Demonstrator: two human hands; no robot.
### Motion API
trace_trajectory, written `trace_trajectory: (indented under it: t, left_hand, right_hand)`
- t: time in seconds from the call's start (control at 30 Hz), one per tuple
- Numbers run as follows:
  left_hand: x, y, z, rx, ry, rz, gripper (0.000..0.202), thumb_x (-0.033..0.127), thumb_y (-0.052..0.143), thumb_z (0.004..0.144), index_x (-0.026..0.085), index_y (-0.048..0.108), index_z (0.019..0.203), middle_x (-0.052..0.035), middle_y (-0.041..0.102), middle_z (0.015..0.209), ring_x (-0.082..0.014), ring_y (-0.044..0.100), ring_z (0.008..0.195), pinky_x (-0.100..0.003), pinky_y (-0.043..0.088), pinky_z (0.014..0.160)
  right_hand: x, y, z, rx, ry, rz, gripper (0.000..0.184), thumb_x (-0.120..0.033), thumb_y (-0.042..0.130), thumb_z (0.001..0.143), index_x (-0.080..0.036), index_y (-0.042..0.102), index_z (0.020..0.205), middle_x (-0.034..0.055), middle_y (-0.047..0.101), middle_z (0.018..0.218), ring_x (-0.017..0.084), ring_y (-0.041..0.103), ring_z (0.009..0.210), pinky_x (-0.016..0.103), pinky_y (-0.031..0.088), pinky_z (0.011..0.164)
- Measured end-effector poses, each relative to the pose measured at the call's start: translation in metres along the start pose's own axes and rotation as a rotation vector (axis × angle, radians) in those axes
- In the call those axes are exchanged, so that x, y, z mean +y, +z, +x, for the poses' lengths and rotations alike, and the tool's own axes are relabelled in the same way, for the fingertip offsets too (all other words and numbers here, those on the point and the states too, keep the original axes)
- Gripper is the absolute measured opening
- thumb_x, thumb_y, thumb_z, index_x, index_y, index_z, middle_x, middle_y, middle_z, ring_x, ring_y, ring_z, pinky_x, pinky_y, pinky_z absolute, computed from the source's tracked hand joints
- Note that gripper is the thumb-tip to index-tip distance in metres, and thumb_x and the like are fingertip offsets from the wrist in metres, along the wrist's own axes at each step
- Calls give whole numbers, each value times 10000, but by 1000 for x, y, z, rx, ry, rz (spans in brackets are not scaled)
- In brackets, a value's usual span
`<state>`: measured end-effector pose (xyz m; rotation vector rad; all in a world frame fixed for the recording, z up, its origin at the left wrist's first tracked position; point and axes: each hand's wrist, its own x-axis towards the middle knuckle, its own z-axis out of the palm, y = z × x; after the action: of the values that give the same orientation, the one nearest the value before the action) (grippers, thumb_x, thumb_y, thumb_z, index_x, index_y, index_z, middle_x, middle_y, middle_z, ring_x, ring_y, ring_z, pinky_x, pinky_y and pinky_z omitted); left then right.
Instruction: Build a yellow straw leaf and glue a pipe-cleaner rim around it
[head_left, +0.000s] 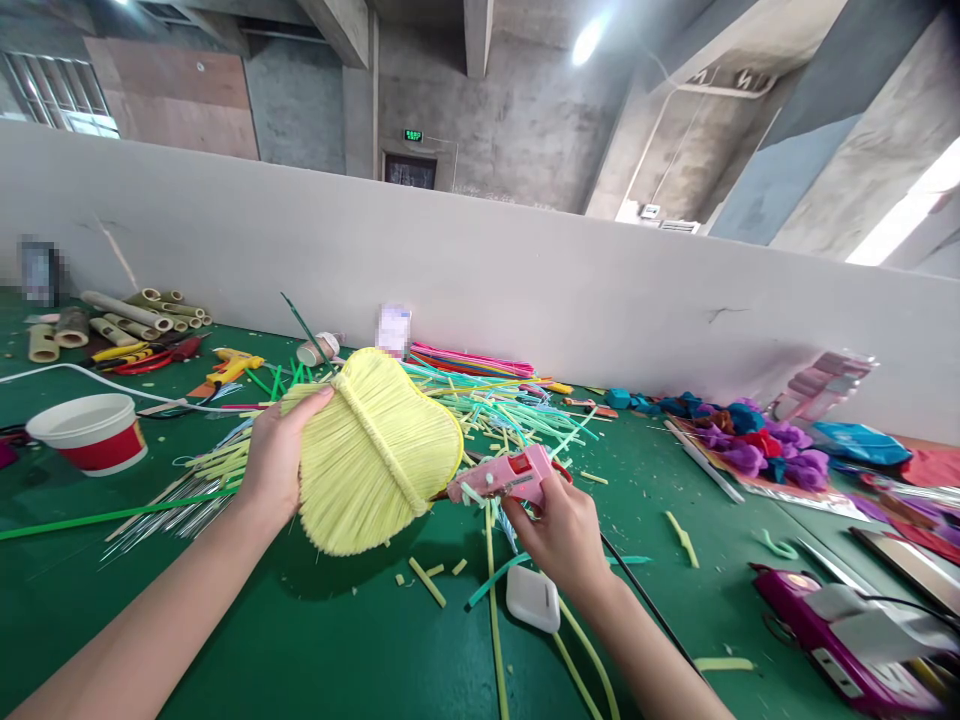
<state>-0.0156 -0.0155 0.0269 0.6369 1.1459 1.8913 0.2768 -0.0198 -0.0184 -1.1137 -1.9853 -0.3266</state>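
My left hand [279,455] grips the left edge of a yellow fan-shaped piece [379,450] made of straws laid side by side, with a yellow band across its middle. The piece is held tilted above the green table [337,640]. My right hand [559,530] is closed round a pink glue gun [504,478] whose nozzle touches the piece's right edge. The gun's black cord [645,600] trails toward me along my right forearm.
Loose coloured straws [495,405] lie scattered behind the piece. A red-and-white bowl [94,432], bamboo tubes [127,315] and a yellow glue gun [232,366] are at the left. A white earbud case [533,598], cloth flowers [750,440] and a purple device [847,625] are at the right. A white partition wall [525,280] runs behind.
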Motion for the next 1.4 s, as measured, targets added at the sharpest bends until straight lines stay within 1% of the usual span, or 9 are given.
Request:
trace_trajectory:
  t: [0.1, 0.23, 0.3, 0.53, 0.7, 0.9, 1.17, 1.27, 1.4]
  left_hand:
    - [0, 0, 0, -1, 2, 3, 304, 325, 850, 554, 155, 736, 778, -13, 733, 698, -211, 679, 598, -296, 523, 567]
    - [0, 1, 0, -11, -1, -3, 310, 328, 856, 549, 152, 735, 774, -12, 731, 700, -206, 676, 595, -291, 518, 556]
    - [0, 1, 0, -14, 1, -7, 317, 328, 859, 546, 151, 738, 779, -11, 729, 699, -202, 674, 593, -286, 514, 551]
    - [-2, -1, 1, -15, 4, -4, 308, 321, 856, 554, 158, 742, 789, -13, 740, 712, -198, 671, 579, -292, 514, 566]
    - [-2, -1, 2, -12, 6, -7, 304, 320, 858, 552, 156, 742, 779, -14, 736, 705, -190, 659, 566, -290, 513, 558]
    - [0, 0, 1, -9, 7, -12, 303, 312, 859, 550, 151, 744, 779, -19, 735, 718, -186, 661, 593, -277, 519, 554]
    - [-2, -1, 2, -1, 6, -7, 316, 318, 863, 548, 151, 743, 788, -20, 733, 715, -188, 664, 596, -283, 525, 562]
    - [-2, -1, 2, -12, 9, -10, 316, 319, 862, 554, 150, 741, 792, -20, 733, 727, -183, 664, 600, -274, 524, 556]
    - [0, 1, 1, 0, 11, -5, 331, 323, 868, 534, 149, 741, 786, -11, 726, 705, -171, 654, 587, -258, 517, 541]
  right_hand:
    - [1, 0, 0, 3, -19, 4, 164, -270, 519, 853, -178, 598, 964, -11, 586, 600, 133, 526, 465, 220, 351, 465]
    - [3, 0, -2, -14, -30, 18, 243, -251, 520, 861, -165, 587, 1078, -22, 578, 602, 132, 517, 466, 218, 344, 464]
    - [3, 0, -2, -18, -37, 24, 248, -250, 517, 868, -160, 584, 1089, -21, 577, 608, 132, 516, 469, 222, 340, 464]
    - [5, 0, -2, -19, -36, 26, 209, -259, 502, 882, -165, 586, 1049, -13, 588, 638, 130, 502, 476, 232, 340, 470]
    - [5, -1, -2, -26, -8, 18, 153, -280, 498, 886, -174, 589, 947, -4, 594, 646, 127, 498, 478, 232, 350, 474]
    - [4, -3, 1, -5, -20, -6, 156, -272, 491, 878, -165, 590, 930, -10, 575, 616, 125, 472, 445, 233, 333, 447]
    - [9, -1, -1, -7, -16, -33, 244, -282, 488, 892, -142, 596, 1059, 1, 599, 643, 129, 483, 452, 235, 335, 456]
    - [11, -1, -3, -17, -6, -49, 296, -299, 483, 901, -136, 586, 1126, 4, 612, 657, 130, 487, 451, 238, 327, 454]
    - [13, -1, -3, -22, 2, -58, 325, -305, 473, 911, -131, 583, 1162, 10, 618, 665, 133, 508, 466, 239, 331, 464]
